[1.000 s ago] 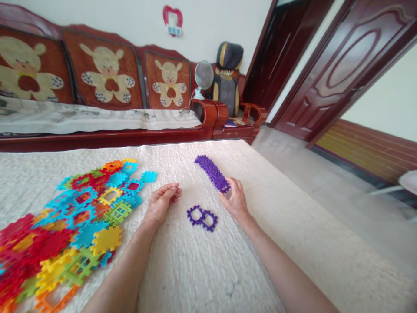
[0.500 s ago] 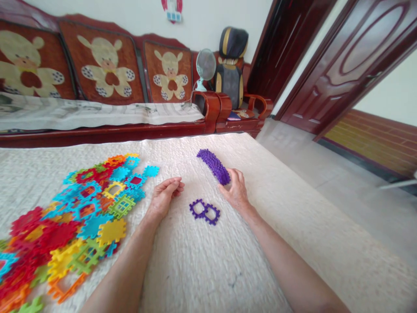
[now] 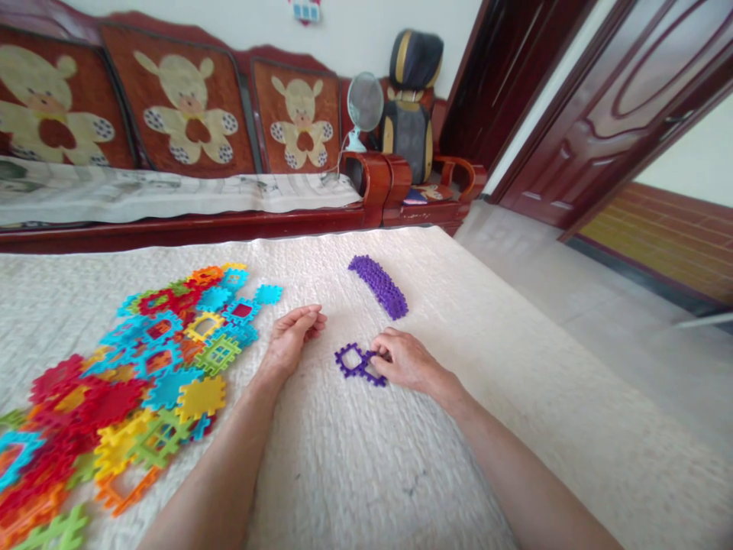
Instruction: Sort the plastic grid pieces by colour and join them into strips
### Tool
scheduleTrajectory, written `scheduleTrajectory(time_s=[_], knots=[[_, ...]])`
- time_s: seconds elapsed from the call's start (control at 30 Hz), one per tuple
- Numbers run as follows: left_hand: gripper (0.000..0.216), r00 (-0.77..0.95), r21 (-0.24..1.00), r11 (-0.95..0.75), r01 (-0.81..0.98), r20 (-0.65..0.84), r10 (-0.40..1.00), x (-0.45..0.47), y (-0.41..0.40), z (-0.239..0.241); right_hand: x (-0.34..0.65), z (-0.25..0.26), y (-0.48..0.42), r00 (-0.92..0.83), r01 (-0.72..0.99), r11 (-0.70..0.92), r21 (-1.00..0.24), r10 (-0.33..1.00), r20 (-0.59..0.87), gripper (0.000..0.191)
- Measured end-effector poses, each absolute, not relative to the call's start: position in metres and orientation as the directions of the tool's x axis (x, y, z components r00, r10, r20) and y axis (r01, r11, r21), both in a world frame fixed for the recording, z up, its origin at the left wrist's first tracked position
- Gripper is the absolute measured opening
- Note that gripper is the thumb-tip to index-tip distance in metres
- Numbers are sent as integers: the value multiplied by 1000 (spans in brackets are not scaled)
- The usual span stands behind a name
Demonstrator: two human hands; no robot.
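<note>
Two purple interlocking frame pieces (image 3: 347, 360) with notched edges lie on the pale table cover, side by side and touching or overlapping. My right hand (image 3: 409, 360) is at the right-hand one, thumb and fingers pinched at its edge and hiding part of it. Behind that hand a curved row of overlapping purple pieces (image 3: 379, 286) lies on the cover, apart from my fingers. My left hand (image 3: 295, 336) rests left of the two frames, thumb against curled fingers, with nothing visible in it. Nearest to it are the loose coloured pieces (image 3: 201, 401).
The loose pile, in red, blue, yellow, green and orange, spreads over the left of the table cover (image 3: 515, 367). Beyond the table stand a wooden sofa (image 3: 172, 221) with bear cushions, a small fan (image 3: 365, 103) and a chair (image 3: 409, 137). A door (image 3: 607, 130) is at the right.
My right hand has left the near end of the purple row and come toward me, onto the right-hand purple frame. The left hand stays in place. The view has tilted slightly down.
</note>
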State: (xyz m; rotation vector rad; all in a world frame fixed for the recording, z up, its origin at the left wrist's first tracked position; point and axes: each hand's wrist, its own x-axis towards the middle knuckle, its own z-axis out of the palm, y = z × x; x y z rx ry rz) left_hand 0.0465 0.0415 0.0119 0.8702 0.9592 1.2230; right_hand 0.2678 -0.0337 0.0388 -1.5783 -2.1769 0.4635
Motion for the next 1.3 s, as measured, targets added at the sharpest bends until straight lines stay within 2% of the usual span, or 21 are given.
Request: scheduleTrajectory(time_s=[0.1, 0.27, 0.37, 0.57, 0.83, 0.93, 1.03, 1.17, 1.3], knots=[[40, 88, 923, 142, -358, -118, 989, 46, 42, 10, 274, 35, -25, -223, 775, 282, -565, 959, 173, 6], [38, 96, 921, 145, -361, -118, 988, 45, 43, 7, 302, 22, -5, 136, 726, 146, -672, 928, 347, 17], [38, 99, 923, 140, -358, -112, 989, 45, 44, 6, 315, 12, 5, 272, 714, 102, -693, 871, 409, 22], [38, 96, 923, 147, -356, -120, 988, 46, 44, 7, 322, 4, 17, 344, 737, 81, -671, 809, 476, 25], [38, 96, 924, 144, -354, -118, 988, 46, 42, 9, 326, -5, 24, 411, 725, 44, -687, 773, 483, 31], [39, 95, 923, 150, -356, -124, 988, 46, 42, 9, 326, -6, 23, 422, 729, 54, -682, 749, 511, 33], [40, 96, 923, 149, -355, -122, 988, 46, 42, 9, 321, -1, 19, 375, 772, 100, -628, 727, 576, 25], [40, 92, 924, 149, -352, -124, 988, 46, 43, 10, 306, 11, 9, 243, 817, 200, -541, 732, 637, 13], [39, 103, 925, 143, -352, -114, 988, 46, 42, 10, 284, 18, -4, 17, 777, 332, -534, 838, 545, 11]])
